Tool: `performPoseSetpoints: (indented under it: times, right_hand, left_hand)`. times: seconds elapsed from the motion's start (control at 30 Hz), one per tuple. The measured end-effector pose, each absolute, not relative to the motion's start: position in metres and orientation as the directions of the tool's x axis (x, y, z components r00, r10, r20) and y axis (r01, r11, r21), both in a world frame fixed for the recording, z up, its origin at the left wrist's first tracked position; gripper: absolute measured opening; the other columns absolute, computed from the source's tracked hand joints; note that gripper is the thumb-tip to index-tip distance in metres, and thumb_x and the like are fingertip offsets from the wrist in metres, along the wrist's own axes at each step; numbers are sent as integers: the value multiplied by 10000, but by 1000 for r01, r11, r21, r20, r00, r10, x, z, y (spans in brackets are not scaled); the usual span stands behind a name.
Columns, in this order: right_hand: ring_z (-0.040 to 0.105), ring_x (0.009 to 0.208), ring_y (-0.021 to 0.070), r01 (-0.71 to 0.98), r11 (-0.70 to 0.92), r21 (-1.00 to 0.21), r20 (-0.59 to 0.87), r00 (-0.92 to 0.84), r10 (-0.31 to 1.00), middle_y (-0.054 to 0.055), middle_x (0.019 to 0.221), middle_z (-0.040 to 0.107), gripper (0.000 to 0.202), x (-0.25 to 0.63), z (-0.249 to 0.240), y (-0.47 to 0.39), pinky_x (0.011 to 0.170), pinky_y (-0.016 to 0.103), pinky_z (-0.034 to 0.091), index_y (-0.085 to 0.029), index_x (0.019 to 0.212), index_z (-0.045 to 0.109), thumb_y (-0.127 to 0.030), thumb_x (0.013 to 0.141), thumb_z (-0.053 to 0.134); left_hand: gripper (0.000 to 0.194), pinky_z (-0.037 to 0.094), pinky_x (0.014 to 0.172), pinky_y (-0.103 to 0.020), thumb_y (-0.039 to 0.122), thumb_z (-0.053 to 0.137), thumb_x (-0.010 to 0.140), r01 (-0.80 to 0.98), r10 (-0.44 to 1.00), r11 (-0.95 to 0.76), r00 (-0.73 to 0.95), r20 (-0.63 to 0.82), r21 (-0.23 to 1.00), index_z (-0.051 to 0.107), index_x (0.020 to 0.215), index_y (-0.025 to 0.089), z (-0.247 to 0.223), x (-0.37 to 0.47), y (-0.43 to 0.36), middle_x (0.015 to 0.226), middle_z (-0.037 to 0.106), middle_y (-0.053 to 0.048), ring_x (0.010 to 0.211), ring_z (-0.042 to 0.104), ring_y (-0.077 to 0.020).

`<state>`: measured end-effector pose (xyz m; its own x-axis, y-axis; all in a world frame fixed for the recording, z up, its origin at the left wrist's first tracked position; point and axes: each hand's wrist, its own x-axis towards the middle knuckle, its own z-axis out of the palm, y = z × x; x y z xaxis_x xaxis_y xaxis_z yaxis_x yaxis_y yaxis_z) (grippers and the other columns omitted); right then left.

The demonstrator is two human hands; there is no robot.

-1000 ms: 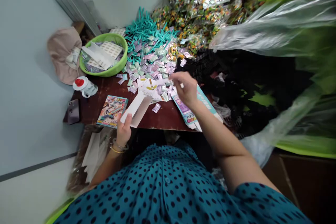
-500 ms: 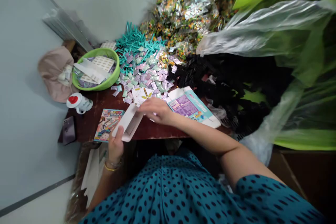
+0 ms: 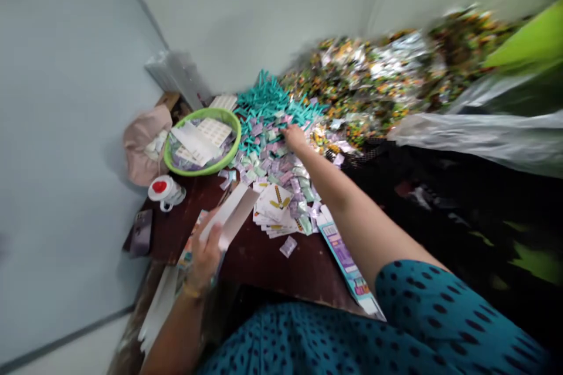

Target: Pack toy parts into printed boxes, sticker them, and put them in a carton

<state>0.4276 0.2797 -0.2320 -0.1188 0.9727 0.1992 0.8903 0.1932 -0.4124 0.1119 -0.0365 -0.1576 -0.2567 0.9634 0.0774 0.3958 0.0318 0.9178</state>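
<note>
My left hand (image 3: pixel 206 249) is closed around an opened cardboard box (image 3: pixel 231 211), its white inside facing up. My right hand (image 3: pixel 294 137) reaches out to the pile of teal plastic sticks (image 3: pixel 264 96) and small pastel packets (image 3: pixel 270 158). Its fingers are smeared and partly lost against the pile, so what they hold, if anything, does not show. A stack of printed cards (image 3: pixel 275 205) lies between my hands, with one loose packet (image 3: pixel 288 246) near it. Under my right forearm is a flat teal and purple box (image 3: pixel 345 258).
A green basket (image 3: pixel 237 140) holding white sheets stands at the left, with a lidded mug (image 3: pixel 169 192) and a phone (image 3: pixel 141 233) near it. Clear bags of colourful pieces (image 3: pixel 373 82) line the wall. Black parts (image 3: pixel 422 187) and plastic sheeting (image 3: pixel 484 135) fill the right.
My right hand has left the box opening and stretched forward to the pile. My left hand still holds the box. The view has swung, shifting the scene rightward and down.
</note>
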Motion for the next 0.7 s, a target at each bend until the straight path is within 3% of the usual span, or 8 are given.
performPoseSetpoints:
  times: [0.17,0.3,0.4,0.47,0.53,0.6,0.7]
  right_hand:
    - [699,1016,247,829,182,-529,251,-52,966,205,1154,742,348,468,-257,275,950,426,534,-49,1253,715,-114,962,535]
    - [731,979,214,743,262,-616,350,-40,936,82,1049,770,233,493,-219,216,962,439,559,-219,1070,795,-266,996,579]
    - [728,727,159,312,421,-852,439,-15,899,4,876,754,125,464,-163,142,727,346,624,-312,1041,790,-295,935,727]
    - [740,759,153,118,468,-876,436,-222,872,-12,961,772,126,425,-135,100,722,331,645,-321,1039,784,-269,939,728]
    - [757,917,181,64,482,-874,390,-499,774,3,1045,784,149,384,-127,74,837,363,655,-293,1090,774,-284,967,691]
    - [726,1094,202,96,537,-838,408,-543,734,43,1175,764,221,358,-138,66,963,391,619,-260,1187,746,-295,995,642]
    - [661,1226,197,244,557,-794,431,-419,799,72,1297,711,291,374,-172,75,1021,386,571,-242,1284,695,-301,1044,541]
  left_hand:
    - [519,611,901,-373,640,614,912,333,980,46,-196,21,942,761,1087,174,-187,122,9,1065,788,-120,993,748,-281]
    - [529,607,890,-356,643,594,925,300,992,46,-128,-8,953,754,1123,179,-193,127,10,1114,781,-117,1022,737,-274]
    - [559,603,880,-348,662,582,924,290,992,40,-122,-5,956,758,1099,162,-189,133,16,1076,784,-112,1006,736,-270]
    - [581,605,860,-347,678,576,919,279,989,60,-147,-19,959,758,1074,148,-187,136,24,1026,786,-105,968,739,-265]
    - [603,608,845,-352,695,592,898,268,982,82,-186,-32,960,753,1039,131,-188,137,31,970,782,-102,936,738,-267]
    - [597,611,841,-359,691,628,874,262,967,104,-251,-36,959,745,1015,123,-188,137,32,919,771,-96,920,734,-272]
    - [508,604,898,-373,618,668,882,264,930,104,-368,1,959,731,1053,144,-189,134,18,921,751,-76,978,723,-278]
